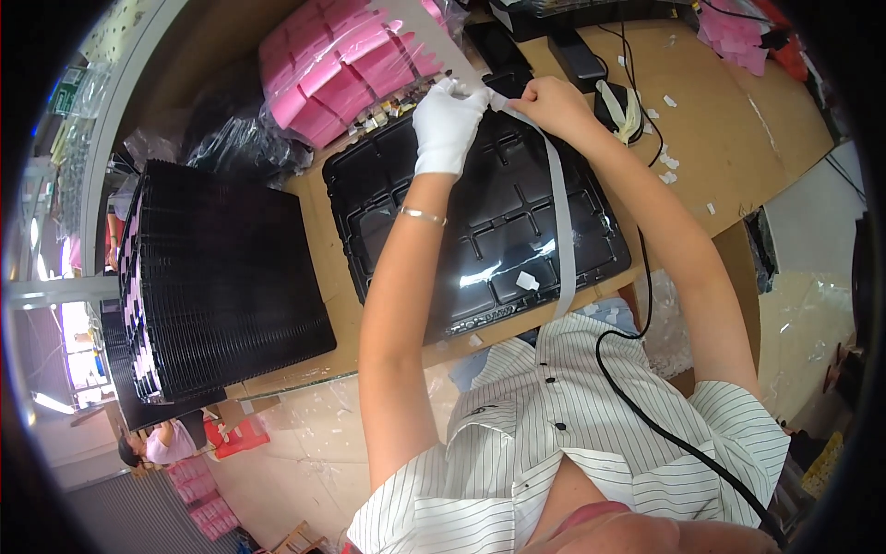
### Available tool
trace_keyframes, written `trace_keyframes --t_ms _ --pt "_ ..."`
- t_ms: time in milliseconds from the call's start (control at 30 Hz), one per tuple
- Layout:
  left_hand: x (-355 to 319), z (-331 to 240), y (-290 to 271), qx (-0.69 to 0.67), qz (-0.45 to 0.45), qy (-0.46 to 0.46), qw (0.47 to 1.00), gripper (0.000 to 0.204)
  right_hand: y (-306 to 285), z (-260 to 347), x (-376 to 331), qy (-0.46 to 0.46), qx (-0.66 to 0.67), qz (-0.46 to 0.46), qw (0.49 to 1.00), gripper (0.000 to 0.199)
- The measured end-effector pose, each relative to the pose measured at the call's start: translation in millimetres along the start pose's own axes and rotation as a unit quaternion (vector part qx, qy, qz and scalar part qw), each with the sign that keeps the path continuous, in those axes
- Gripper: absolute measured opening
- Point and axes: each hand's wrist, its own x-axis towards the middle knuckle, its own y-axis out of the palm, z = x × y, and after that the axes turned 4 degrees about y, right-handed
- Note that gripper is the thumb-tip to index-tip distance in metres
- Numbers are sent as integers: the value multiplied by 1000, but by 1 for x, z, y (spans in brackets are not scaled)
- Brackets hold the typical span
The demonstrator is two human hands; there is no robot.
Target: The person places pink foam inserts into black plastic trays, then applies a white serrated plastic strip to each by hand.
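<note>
Tape strip (559,212) is pinched at its far end by both hands, left hand (447,127) gloved, right hand (554,103) bare; it runs back across the black tray (388,212) toward the near table edge.

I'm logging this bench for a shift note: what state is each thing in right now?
Left hand: gloved, pinching the strip's top end.
Right hand: bare, gripping the strip beside it.
Strip: held up top, hanging down across the tray.
Tray: flat on the bench, compartments mostly empty.
Tray stack: piled high.
Pink sheets: heaped, bagged.
Cable: slack.
</note>
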Motion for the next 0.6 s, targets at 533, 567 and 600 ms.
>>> trace_keyframes --t_ms 533,567,600 --pt "17 16 14 19 55 159 986 23 -30 -40 24 -65 3 -31 997 54" --pt "10 8 8 19 53 158 986 23 -33 -33 17 -40 178 -56 982 49" --pt "0 1 -2 -148 113 108 976 16 -37 -30 2 -11 213 -24 977 41"
